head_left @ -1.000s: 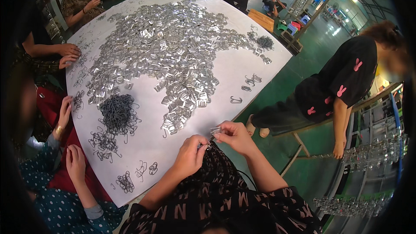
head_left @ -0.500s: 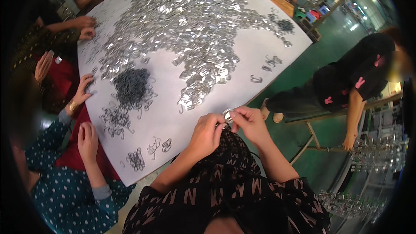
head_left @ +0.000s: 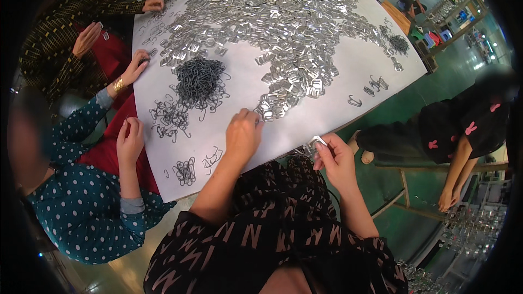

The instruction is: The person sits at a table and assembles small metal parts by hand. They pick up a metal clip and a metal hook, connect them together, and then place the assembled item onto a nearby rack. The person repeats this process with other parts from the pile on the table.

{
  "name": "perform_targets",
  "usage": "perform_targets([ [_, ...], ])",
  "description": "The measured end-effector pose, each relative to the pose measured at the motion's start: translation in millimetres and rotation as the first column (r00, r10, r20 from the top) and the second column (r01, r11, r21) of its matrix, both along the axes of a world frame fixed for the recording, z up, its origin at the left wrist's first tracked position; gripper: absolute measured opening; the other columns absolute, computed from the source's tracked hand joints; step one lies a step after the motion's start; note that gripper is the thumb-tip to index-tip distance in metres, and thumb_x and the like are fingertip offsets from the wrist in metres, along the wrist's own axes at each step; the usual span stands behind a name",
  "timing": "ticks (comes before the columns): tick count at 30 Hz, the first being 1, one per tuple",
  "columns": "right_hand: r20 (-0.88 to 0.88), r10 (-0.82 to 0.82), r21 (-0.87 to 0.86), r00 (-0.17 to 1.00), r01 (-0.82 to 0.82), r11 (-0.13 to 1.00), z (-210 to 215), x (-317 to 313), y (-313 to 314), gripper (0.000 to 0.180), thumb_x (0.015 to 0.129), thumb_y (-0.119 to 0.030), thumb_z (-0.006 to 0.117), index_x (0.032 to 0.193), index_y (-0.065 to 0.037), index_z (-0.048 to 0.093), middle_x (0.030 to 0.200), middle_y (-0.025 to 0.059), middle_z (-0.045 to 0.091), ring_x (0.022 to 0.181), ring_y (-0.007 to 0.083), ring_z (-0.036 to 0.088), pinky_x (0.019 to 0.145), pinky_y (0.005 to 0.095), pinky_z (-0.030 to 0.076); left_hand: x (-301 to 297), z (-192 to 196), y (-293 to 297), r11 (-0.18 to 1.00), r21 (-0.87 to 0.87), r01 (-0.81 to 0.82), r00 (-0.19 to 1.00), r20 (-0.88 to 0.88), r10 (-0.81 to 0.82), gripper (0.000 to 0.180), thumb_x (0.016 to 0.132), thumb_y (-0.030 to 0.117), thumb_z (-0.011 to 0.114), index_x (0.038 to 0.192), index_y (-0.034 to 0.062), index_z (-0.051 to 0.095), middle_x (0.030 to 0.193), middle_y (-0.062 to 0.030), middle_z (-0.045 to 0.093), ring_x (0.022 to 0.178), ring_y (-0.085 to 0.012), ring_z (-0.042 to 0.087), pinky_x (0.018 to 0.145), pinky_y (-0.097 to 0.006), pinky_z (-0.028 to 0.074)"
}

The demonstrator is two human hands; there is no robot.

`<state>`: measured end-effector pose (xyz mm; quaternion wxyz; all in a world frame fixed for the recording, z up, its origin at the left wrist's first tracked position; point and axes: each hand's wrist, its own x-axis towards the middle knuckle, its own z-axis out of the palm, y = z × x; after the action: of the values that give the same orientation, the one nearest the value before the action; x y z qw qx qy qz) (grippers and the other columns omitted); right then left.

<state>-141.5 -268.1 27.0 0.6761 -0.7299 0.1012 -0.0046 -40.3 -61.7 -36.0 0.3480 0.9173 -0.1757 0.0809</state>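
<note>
A silver metal buckle (head_left: pixel 317 140) sits between the thumb and fingers of my right hand (head_left: pixel 336 159), just off the table's near edge. My left hand (head_left: pixel 243 137) is over the tabletop, fingers curled together at the near tip of a wide heap of flat silver buckles (head_left: pixel 294 68). What its fingertips hold, if anything, is mostly hidden. Left of that hand lies a dense pile of dark wire hooks (head_left: pixel 199 80), with looser hooks (head_left: pixel 170 117) spread in front of it.
The white table (head_left: pixel 239 65) also bears a small hook cluster (head_left: pixel 185 172) near the front-left corner and a few hooks (head_left: pixel 376 84) at the right. Co-workers' hands (head_left: pixel 131 136) line the left edge. A person stands at the right by a wooden frame (head_left: pixel 403 185).
My left hand has left the buckle and reached forward and left to the heap's near tip. My right hand still holds the buckle. The whole view has shifted.
</note>
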Motion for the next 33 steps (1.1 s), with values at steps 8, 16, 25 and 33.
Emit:
perform_targets([
  [8,0.054,0.015,0.004,0.998,-0.015,1.000,-8.0,-1.3,-2.8,0.010,0.087,-0.007,0.064,0.087,0.003,0.060,0.067,0.0015,0.059,0.053,0.0062,0.056,0.049,0.0204,0.045,16.0,-9.6,5.5,0.920,0.392,-0.021,0.999,0.052,0.000,0.003,0.070,0.002,0.061,0.071,0.0010,0.064,0.081,-0.0119,0.059,0.079,-0.0304,0.060,0.069,-0.039,0.052],
  [16,0.084,0.000,0.013,0.996,-0.001,1.000,-13.4,-3.1,1.0,0.007,0.086,-0.002,0.065,0.087,0.003,0.061,0.069,0.0029,0.061,0.055,0.0066,0.057,0.050,0.0204,0.046,24.7,-9.9,-8.3,0.846,0.534,0.001,0.995,0.081,-0.053,0.007,0.071,0.002,0.058,0.071,0.0016,0.065,0.077,-0.0150,0.063,0.072,-0.0274,0.065,0.062,-0.035,0.055],
  [25,0.090,0.003,-0.007,0.996,-0.002,1.000,-17.7,-5.4,3.0,0.007,0.085,-0.002,0.065,0.088,0.003,0.061,0.070,0.0036,0.062,0.056,0.0072,0.059,0.051,0.0219,0.049,32.3,7.0,-10.3,0.842,0.539,0.030,0.998,-0.055,0.000,0.011,0.071,0.003,0.054,0.072,-0.0010,0.064,0.077,-0.0204,0.065,0.070,-0.0356,0.066,0.065,-0.041,0.055],
  [33,0.092,-0.018,-0.002,0.996,0.018,1.000,-22.7,-9.4,5.9,0.009,0.084,-0.002,0.066,0.089,0.003,0.062,0.070,0.0043,0.062,0.056,0.0087,0.061,0.050,0.0216,0.048,38.8,29.0,10.0,0.978,0.183,0.097,0.948,-0.316,-0.035,0.013,0.073,0.005,0.064,0.084,-0.0001,0.068,0.080,-0.0164,0.066,0.076,-0.0323,0.067,0.071,-0.038,0.053],
])
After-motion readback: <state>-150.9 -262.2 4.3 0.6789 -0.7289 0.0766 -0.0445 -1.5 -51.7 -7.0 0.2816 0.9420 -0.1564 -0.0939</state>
